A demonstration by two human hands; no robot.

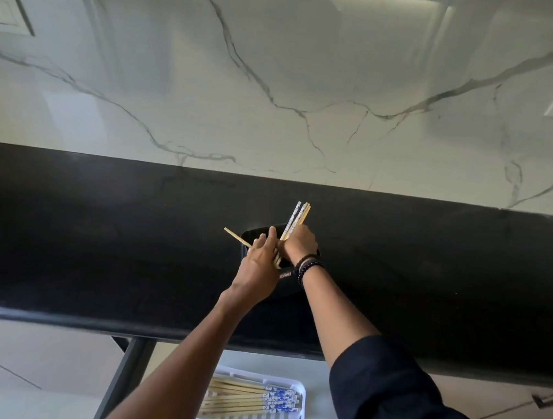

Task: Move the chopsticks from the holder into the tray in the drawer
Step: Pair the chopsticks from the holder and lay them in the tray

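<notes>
Several slim wooden chopsticks (296, 218) are clasped by the right hand (300, 243) over the glossy black holder (257, 234), while what the left hand (260, 260) grasps cannot be told.

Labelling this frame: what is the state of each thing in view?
Holder: on counter, both hands at it.
Bundle: tilted, gripped by right hand.
Single stick: juts left, held by left hand.
Drawer: open.
Tray: in drawer, chopsticks lying flat in it.
</notes>
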